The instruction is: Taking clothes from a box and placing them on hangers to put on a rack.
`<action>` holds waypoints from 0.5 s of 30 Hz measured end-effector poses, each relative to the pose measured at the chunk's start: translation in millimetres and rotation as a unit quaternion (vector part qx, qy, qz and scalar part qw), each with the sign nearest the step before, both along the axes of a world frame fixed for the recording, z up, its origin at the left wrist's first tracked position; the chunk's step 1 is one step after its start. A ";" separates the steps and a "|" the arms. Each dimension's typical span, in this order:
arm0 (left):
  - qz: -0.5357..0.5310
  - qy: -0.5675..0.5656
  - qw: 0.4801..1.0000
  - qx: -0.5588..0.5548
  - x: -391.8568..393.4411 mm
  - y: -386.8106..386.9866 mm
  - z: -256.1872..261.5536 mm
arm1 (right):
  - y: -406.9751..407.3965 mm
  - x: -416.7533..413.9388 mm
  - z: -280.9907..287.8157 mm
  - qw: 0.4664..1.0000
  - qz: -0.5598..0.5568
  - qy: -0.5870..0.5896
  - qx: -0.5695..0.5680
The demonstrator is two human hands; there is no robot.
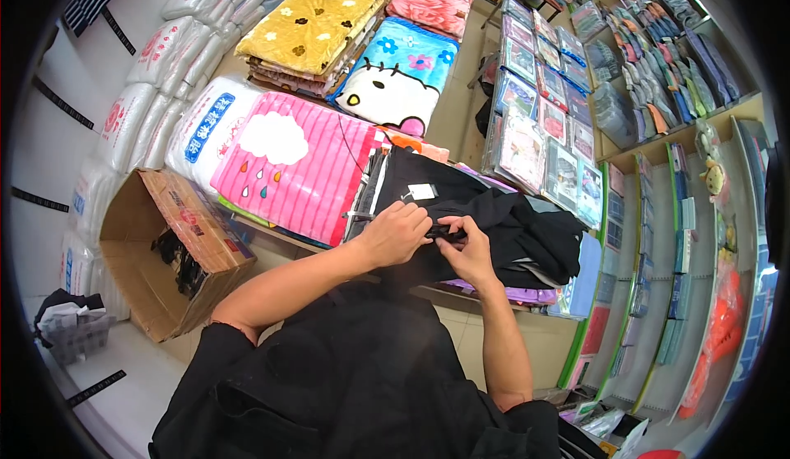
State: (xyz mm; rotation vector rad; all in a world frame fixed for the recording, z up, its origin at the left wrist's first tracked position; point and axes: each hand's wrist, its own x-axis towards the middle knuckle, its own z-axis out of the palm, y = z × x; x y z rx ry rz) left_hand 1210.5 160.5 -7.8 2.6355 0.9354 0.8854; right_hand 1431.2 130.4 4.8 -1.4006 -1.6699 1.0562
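Black garments (524,224) lie heaped over a stack of folded textiles in front of me. A white paper tag (422,191) rests on the black cloth just above my hands. My left hand (398,233) is closed on the garment's edge, near a thin grey strip, perhaps a hanger part, at its left. My right hand (466,249) pinches a small dark piece of the black garment between thumb and fingers. The two hands are close together. Whether the dark piece is a waistband or a clip cannot be told.
Left of the garments lies a pink striped blanket (290,169). An open cardboard box (179,237) holding black hangers stands at the left, before wrapped white bundles (148,107). Packaged bedding (524,144) lies beyond on the right, beside shelves (660,286). A yellow blanket (311,20) tops another stack.
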 end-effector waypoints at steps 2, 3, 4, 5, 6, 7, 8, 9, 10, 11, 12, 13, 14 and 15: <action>0.012 0.010 1.000 -0.004 -0.7 -3.9 1.2 | 1.6 -4.5 -4.6 1.000 -0.019 -0.001 0.015; 0.036 -0.021 0.999 0.011 -1.0 -6.0 1.3 | 2.9 -5.9 -7.1 0.999 -0.040 -0.003 0.032; 0.059 -0.052 0.997 0.026 -1.6 -8.7 1.2 | 4.2 -4.8 -14.4 0.999 -0.038 -0.002 0.032; 0.028 -0.073 0.996 0.031 -4.2 -12.9 -1.5 | 5.2 -0.6 -24.2 0.997 -0.065 0.022 0.042; 0.000 -0.093 0.995 0.035 -11.8 -19.5 -3.9 | 6.4 -0.9 -26.1 0.994 -0.088 0.048 0.050; -0.030 -0.068 0.997 0.032 -22.6 -28.3 -5.3 | 5.6 1.7 -26.3 0.990 -0.110 0.083 0.020; -0.030 -0.069 0.997 0.033 -33.5 -37.7 -19.9 | 6.2 8.2 -30.4 0.986 -0.115 0.123 0.020; -0.039 -0.030 0.999 -0.011 -45.6 -46.5 -45.3 | 6.6 13.6 -32.0 0.980 -0.115 0.163 0.006; -0.050 0.008 0.997 -0.056 -56.7 -50.6 -67.5 | 6.0 20.3 -34.3 0.973 -0.115 0.202 -0.009; -0.052 0.007 0.997 -0.056 -68.3 -51.1 -82.8 | 4.7 27.9 -36.5 0.970 -0.109 0.216 -0.008; 0.031 0.005 0.992 -0.120 -80.2 -52.0 -93.2 | 3.8 31.3 -33.1 0.970 -0.109 0.216 -0.009; 0.114 0.003 0.977 -0.182 -85.8 -52.8 -104.1 | 2.4 35.1 -29.4 0.967 -0.106 0.232 -0.012; 0.114 0.004 0.976 -0.184 -87.1 -50.9 -105.0 | 0.0 38.9 -26.4 0.963 -0.102 0.247 -0.015; 0.160 -0.025 0.970 -0.183 -89.3 -44.5 -106.5 | -0.1 44.4 -28.2 0.958 -0.099 0.267 -0.014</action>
